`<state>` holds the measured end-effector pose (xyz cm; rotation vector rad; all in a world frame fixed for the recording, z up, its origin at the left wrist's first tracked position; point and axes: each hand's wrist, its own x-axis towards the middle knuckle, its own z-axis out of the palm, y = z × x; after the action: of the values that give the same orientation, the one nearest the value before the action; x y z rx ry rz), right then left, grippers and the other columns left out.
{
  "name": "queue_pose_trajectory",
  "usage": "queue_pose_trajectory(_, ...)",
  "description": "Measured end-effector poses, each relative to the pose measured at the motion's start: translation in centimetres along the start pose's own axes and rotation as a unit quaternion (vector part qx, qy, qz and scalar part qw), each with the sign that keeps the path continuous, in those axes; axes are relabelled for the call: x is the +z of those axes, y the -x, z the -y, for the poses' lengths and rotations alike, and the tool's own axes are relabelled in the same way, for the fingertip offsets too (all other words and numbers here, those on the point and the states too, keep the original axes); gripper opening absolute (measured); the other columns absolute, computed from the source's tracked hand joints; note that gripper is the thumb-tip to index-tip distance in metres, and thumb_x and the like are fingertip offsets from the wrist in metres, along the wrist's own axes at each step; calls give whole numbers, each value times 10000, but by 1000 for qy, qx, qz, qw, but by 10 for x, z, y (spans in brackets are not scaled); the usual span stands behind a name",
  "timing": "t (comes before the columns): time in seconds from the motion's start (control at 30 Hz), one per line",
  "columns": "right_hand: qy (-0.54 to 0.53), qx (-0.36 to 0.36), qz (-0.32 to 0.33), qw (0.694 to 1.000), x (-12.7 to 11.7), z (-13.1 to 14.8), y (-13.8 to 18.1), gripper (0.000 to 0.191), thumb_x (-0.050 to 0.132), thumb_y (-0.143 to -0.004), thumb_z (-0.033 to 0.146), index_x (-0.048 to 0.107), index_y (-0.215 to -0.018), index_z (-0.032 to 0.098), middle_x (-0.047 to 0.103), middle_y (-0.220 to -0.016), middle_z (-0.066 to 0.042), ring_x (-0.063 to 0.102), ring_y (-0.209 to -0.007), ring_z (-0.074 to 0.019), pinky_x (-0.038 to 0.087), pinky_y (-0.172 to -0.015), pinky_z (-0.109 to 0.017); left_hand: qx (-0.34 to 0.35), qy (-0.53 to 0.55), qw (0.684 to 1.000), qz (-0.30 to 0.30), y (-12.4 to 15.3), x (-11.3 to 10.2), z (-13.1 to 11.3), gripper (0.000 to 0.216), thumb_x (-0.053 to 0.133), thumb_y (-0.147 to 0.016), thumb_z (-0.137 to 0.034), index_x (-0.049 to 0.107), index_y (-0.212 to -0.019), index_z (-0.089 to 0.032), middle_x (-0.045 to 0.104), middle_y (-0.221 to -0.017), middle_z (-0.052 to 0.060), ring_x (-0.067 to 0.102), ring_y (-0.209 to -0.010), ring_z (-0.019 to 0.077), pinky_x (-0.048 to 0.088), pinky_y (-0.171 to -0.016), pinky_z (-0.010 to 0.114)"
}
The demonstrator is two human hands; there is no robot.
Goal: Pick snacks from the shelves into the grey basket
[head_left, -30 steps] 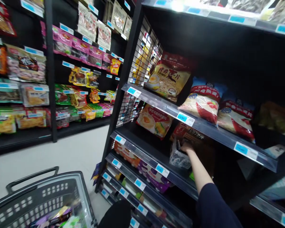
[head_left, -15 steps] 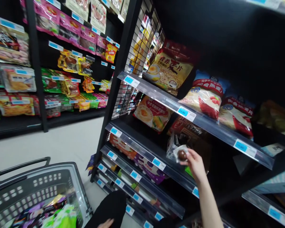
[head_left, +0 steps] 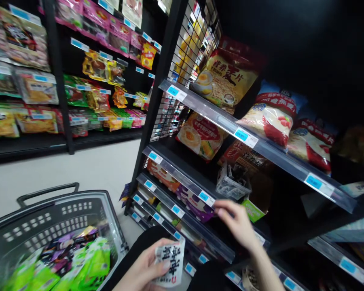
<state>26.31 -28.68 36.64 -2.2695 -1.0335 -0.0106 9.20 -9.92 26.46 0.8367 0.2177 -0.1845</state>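
Note:
My left hand (head_left: 144,268) is low in the middle of the view, closed on a small white snack packet (head_left: 170,262) with black characters. Just above and to the right, my right hand (head_left: 235,222) hovers in front of a shelf edge (head_left: 188,188) with its fingers stretched out and nothing visible in them. Behind it on that shelf stands a clear plastic tub (head_left: 232,185) of small wrapped snacks. A grey shopping basket (head_left: 59,212) sits at the lower left, holding several green and purple packets (head_left: 79,258).
Black store shelving (head_left: 262,147) on the right carries bags of oat cereal with blue price tags. A wire mesh panel (head_left: 189,52) closes its end. Across the pale floor aisle (head_left: 79,169), another rack (head_left: 59,76) holds rows of snack packets.
My right hand pulled a small wrapped snack out of the tub, then came down away from the shelf. My left hand has risen into view holding a white packet. The view has tilted down.

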Motion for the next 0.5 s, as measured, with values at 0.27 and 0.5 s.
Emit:
queue_pose_trajectory(0.27,275,267,-57,922,-39,-105,-146,249,566,-764,267,679,-938,129,685,-994,-179,627,-970,-302,463,-801,-355,120,34,987,-98,27,1,-16,399,747,-612,-286,472,-894,-223,622,-791,9,624,-711,205,530,-487,281)
queue_pose_trajectory(0.5,315,258,-69,911,-44,-149,-154,182,519,-774,253,672,-778,154,672,-873,-235,653,-876,-338,475,-703,-427,132,154,978,-56,39,-22,-6,382,616,-768,-291,442,-1096,-200,631,-924,72,647,-838,243,555,-639,375)
